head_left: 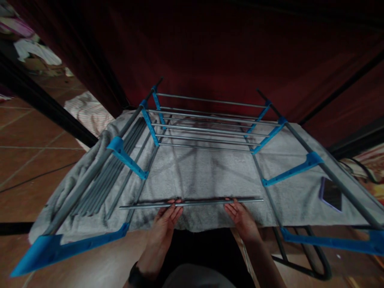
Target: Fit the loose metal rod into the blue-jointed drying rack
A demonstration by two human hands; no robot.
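A thin grey metal tube (204, 203) lies crosswise in front of me, held level between my two hands. My left hand (168, 218) has its fingers closed around the left part of it, and my right hand (240, 216) grips it toward the right end. Both tube ends stick out past the hands. Around it stands a partly assembled rack with blue plastic brackets (129, 160) on long side poles (303, 142). Several crossbars (207, 130) span the far brackets. No crossbars join the nearer brackets, such as the blue bracket (292, 173) at right.
Several loose grey tubes (114, 172) lie in a row on the grey blanket (198, 176), at left inside the rack. A phone (331, 194) rests at right. A dark red curtain (204, 52) hangs behind. Near bracket arms (90, 242) reach past the front edge.
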